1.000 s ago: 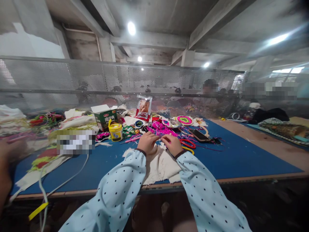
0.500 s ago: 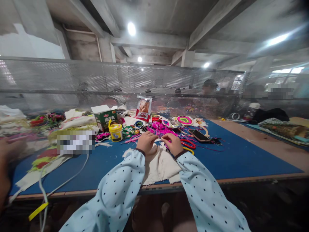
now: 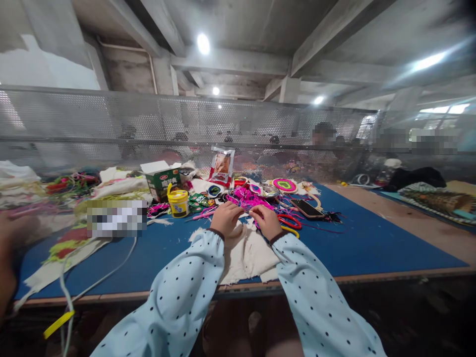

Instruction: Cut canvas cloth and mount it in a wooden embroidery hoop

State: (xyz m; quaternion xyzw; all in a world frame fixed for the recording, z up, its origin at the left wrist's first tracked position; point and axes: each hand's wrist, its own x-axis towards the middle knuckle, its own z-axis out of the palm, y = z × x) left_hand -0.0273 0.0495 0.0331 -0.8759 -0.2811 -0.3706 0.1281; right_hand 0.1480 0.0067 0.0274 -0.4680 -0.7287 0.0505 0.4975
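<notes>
My left hand (image 3: 226, 219) is closed in a pinch above a cream cloth (image 3: 248, 255) with frayed edges. Close by on the right, my right hand (image 3: 267, 221) also pinches, its fingertips facing the left ones across a small gap. Whatever sits between the fingertips is too small to make out. Just beyond the hands lies a tangle of magenta yarn (image 3: 247, 195). Red scissor-like handles (image 3: 292, 221) and a yellow loop (image 3: 291, 231) rest beside my right hand. A pink pen-shaped tool (image 3: 203, 216) is left of my left hand.
A yellow tub (image 3: 178, 203), a green box (image 3: 161, 182) and a food pouch (image 3: 222, 166) stand behind. A phone (image 3: 307, 208) lies right, near a round pink-green piece (image 3: 284, 185). Another person's hand (image 3: 18, 230) and a pale cable (image 3: 111, 277) are left. A perforated metal screen (image 3: 238, 119) backs the table.
</notes>
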